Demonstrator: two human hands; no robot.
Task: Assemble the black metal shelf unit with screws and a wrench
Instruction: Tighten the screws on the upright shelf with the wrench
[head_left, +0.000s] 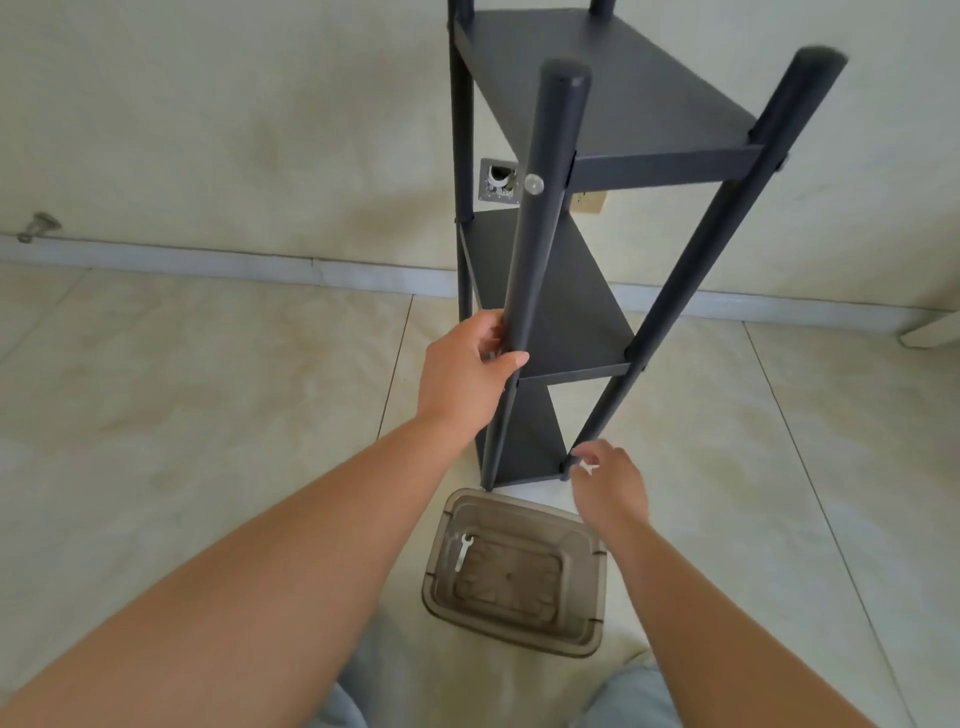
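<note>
The black metal shelf unit (613, 104) stands upright on the floor before me, with three shelves between round posts. My left hand (467, 379) grips the near left post (540, 218) just above the middle shelf. A silver screw head (533, 183) shows on that post at the top shelf. My right hand (610, 483) pinches a small silver wrench (588, 466) at the foot of the near right post (701, 249), where the bottom shelf joins it. A second silver wrench (462, 553) lies in the brown tray.
A translucent brown plastic tray (592, 597) sits on the tiled floor between my knees and the shelf. The wall with a grey skirting (208, 260) runs behind. A metal wall outlet (500, 180) shows behind the shelf. A white furniture foot (930, 332) stands at the right.
</note>
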